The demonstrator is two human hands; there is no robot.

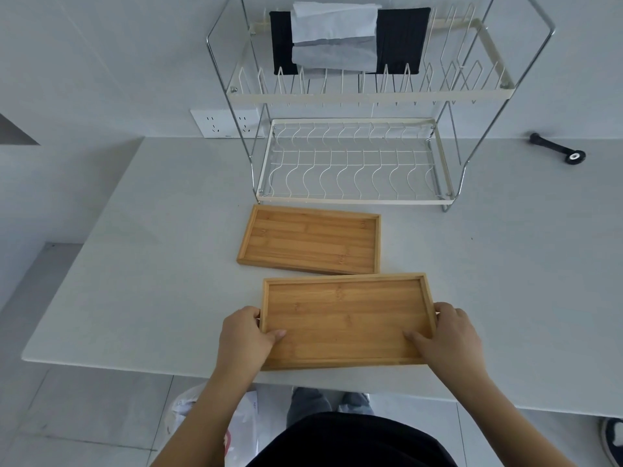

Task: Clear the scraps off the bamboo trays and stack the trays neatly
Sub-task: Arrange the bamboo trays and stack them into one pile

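Two bamboo trays lie on the white table. The near tray (pixel 344 318) sits by the table's front edge, and both my hands hold it. My left hand (pixel 246 335) grips its left short side with the thumb inside the rim. My right hand (pixel 448 338) grips its right short side, thumb on the tray floor. The far tray (pixel 310 241) lies just beyond it, slightly turned, close to the near tray's back rim. No scraps show on either tray.
A two-tier wire dish rack (pixel 354 170) stands behind the trays, with a dark cloth and white paper (pixel 333 38) on its top tier. A black tool (pixel 556 150) lies at the far right. A plastic bag (pixel 192 409) sits on the floor below the table edge.
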